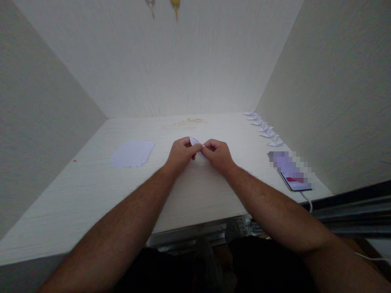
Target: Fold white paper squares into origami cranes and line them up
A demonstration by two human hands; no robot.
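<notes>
Both hands meet over the middle of the white table, pinching one small folded piece of white paper [194,141]. Its pointed corner sticks up between the fingers, and most of the rest is covered by them. My left hand [182,152] grips the paper with the thumb laid across its front. From the other side, my right hand [218,154] pinches the paper's right end between thumb and fingers. The thumbs are close together at the paper.
A stack of white paper sheets [132,153] lies on the table [195,191] to the left. Several folded paper figures [265,131] line the right wall. In front of them lies a phone [290,173] with a white cable [308,200]. Walls enclose the table's back and sides.
</notes>
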